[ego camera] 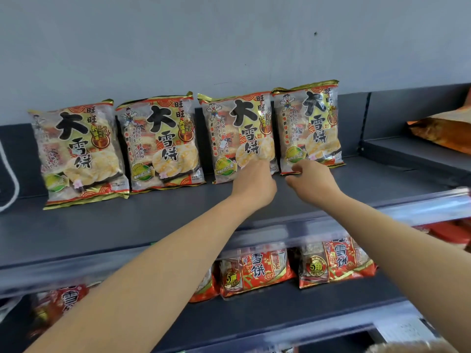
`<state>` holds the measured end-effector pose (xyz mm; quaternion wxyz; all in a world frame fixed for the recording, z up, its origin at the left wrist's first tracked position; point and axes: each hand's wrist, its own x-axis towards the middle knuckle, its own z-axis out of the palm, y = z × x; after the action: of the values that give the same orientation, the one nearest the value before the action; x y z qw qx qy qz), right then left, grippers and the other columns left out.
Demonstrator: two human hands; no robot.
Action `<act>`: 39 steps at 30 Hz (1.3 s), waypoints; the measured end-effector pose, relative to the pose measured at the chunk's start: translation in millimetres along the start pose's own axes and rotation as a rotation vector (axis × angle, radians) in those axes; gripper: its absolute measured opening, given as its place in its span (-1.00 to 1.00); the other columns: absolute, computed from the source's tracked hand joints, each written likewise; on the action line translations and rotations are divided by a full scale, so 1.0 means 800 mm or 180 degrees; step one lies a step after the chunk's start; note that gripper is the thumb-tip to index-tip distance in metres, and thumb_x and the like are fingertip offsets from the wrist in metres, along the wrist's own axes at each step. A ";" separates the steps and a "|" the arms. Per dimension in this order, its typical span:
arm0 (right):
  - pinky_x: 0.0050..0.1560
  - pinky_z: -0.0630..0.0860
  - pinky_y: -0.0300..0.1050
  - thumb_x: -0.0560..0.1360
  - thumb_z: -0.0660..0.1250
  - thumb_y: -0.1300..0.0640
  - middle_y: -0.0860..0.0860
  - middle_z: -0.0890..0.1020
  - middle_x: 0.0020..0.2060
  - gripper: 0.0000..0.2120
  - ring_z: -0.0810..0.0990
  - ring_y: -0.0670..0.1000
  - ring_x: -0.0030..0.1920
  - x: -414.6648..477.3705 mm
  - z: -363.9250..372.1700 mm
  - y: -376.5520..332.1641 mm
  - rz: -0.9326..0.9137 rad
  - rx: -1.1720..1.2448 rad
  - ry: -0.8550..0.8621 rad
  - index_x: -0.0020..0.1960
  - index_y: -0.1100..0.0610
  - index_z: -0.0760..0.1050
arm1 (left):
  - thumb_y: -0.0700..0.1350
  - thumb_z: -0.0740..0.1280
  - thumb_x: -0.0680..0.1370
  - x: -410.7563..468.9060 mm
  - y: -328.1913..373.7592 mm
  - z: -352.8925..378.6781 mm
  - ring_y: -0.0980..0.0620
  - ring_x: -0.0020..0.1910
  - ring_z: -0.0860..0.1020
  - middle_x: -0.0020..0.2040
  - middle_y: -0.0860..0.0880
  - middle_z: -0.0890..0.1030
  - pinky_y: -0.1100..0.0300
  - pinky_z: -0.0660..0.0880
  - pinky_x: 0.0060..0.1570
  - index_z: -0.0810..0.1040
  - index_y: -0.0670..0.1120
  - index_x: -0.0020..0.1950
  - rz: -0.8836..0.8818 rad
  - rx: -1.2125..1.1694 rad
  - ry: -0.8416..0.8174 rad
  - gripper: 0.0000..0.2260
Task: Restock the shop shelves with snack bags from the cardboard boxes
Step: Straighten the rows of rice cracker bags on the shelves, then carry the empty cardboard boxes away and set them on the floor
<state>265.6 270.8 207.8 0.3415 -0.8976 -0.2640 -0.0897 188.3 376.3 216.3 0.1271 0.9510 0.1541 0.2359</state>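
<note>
Touching hands point(281, 180) — L 3rd bag point(239, 137), R 4th bag point(309, 127).

Four snack bags stand in a row along the back of the top shelf point(178, 220), leaning on the wall. The left hand point(254, 183) touches the bottom right corner of the third bag point(239, 136). The right hand point(312, 183) pinches the bottom left corner of the fourth bag point(309, 126). Red bags point(257, 271) stand on the lower shelf point(293, 314). An orange bag point(443, 131) lies on the next shelf to the right.
</note>
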 end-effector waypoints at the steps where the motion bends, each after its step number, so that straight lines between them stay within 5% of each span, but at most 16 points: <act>1: 0.11 0.44 -0.05 0.53 0.27 0.12 0.17 0.55 0.22 -0.62 0.50 0.18 0.21 -0.013 -0.004 -0.003 0.0039 -0.0058 0.0029 0.31 0.22 0.44 | -0.19 0.24 0.55 -0.009 0.000 -0.005 -0.18 0.13 0.49 0.19 -0.16 0.50 0.00 0.45 0.05 0.47 -0.19 0.21 0.0082 -0.0048 -0.0013 -0.76; 12: 0.12 0.46 -0.06 0.54 0.27 0.13 0.15 0.53 0.25 -0.62 0.52 0.14 0.20 -0.197 -0.025 -0.013 0.0893 -0.0381 0.0553 0.33 0.20 0.44 | -0.19 0.21 0.57 -0.136 0.025 -0.025 -0.14 0.13 0.49 0.18 -0.12 0.50 -0.01 0.46 0.09 0.47 -0.13 0.25 0.1241 -0.0723 -0.0436 -0.74; 16: -0.12 0.41 -0.11 0.48 0.28 0.14 0.18 0.63 0.00 -0.76 0.57 0.20 0.06 -0.275 -0.034 0.032 0.1485 -0.0614 0.0534 0.04 0.27 0.57 | -0.19 0.24 0.54 -0.191 0.055 0.019 -0.16 0.13 0.50 0.16 -0.16 0.55 0.06 0.43 0.04 0.52 -0.16 0.20 0.1594 -0.0903 -0.1024 -0.74; 23: -0.12 0.38 -0.12 0.51 0.27 0.13 0.24 0.60 0.04 -0.76 0.55 0.20 0.08 -0.384 -0.041 0.132 0.2345 -0.0731 0.0200 0.02 0.31 0.55 | -0.18 0.22 0.58 -0.274 0.108 0.111 -0.08 -0.13 0.46 -0.08 -0.13 0.49 0.07 0.41 -0.16 0.46 -0.13 -0.01 0.1661 -0.0883 -0.2044 -0.94; 29: -0.06 0.48 -0.09 0.51 0.32 0.08 0.19 0.61 0.08 -0.69 0.58 0.18 0.08 -0.446 -0.042 0.247 0.2893 -0.0701 -0.0262 0.13 0.29 0.55 | -0.17 0.26 0.55 -0.325 0.149 0.218 -0.03 -0.10 0.43 -0.09 -0.05 0.42 0.09 0.39 -0.09 0.37 -0.01 -0.17 0.1074 -0.0718 -0.2858 -0.87; 31: -0.10 0.44 -0.12 0.52 0.31 0.11 0.18 0.61 0.09 -0.69 0.58 0.17 0.07 -0.463 -0.043 0.287 0.3029 -0.0646 -0.0410 0.17 0.29 0.53 | -0.14 0.27 0.56 -0.340 0.163 0.252 -0.06 0.02 0.47 -0.06 -0.01 0.44 0.10 0.43 0.01 0.44 -0.07 0.05 0.0791 -0.0676 -0.3007 -0.92; 33: -0.08 0.44 -0.13 0.53 0.31 0.12 0.18 0.59 0.12 -0.68 0.57 0.18 0.10 -0.479 -0.043 0.327 0.3153 -0.0611 -0.0552 0.21 0.29 0.49 | -0.12 0.27 0.58 -0.354 0.179 0.284 -0.10 0.15 0.50 0.07 -0.06 0.52 0.12 0.42 0.04 0.43 -0.15 0.25 0.0435 -0.0633 -0.3129 -0.74; 36: 0.05 0.49 -0.07 0.53 0.31 0.11 0.17 0.57 0.15 -0.63 0.55 0.18 0.15 -0.501 -0.040 0.384 0.3351 -0.0572 -0.0743 0.27 0.27 0.43 | -0.07 0.30 0.58 -0.373 0.202 0.330 -0.16 0.34 0.42 0.40 -0.19 0.39 0.08 0.43 0.15 0.20 -0.24 0.48 -0.0126 -0.0472 -0.3210 -0.46; 39: 0.17 0.47 0.05 0.51 0.32 0.05 0.19 0.48 0.23 -0.57 0.46 0.24 0.23 -0.521 -0.032 0.426 0.3640 -0.0616 -0.0980 0.31 0.22 0.37 | -0.06 0.33 0.56 -0.389 0.214 0.362 -0.18 0.40 0.34 0.49 -0.21 0.19 0.06 0.40 0.24 -0.01 -0.26 0.53 -0.0827 -0.0372 -0.3245 -0.28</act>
<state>96.6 -131.8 -108.4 0.2102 -0.9270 0.2237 0.2157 108.2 59.7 -105.2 0.2670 0.9094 0.1759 -0.2659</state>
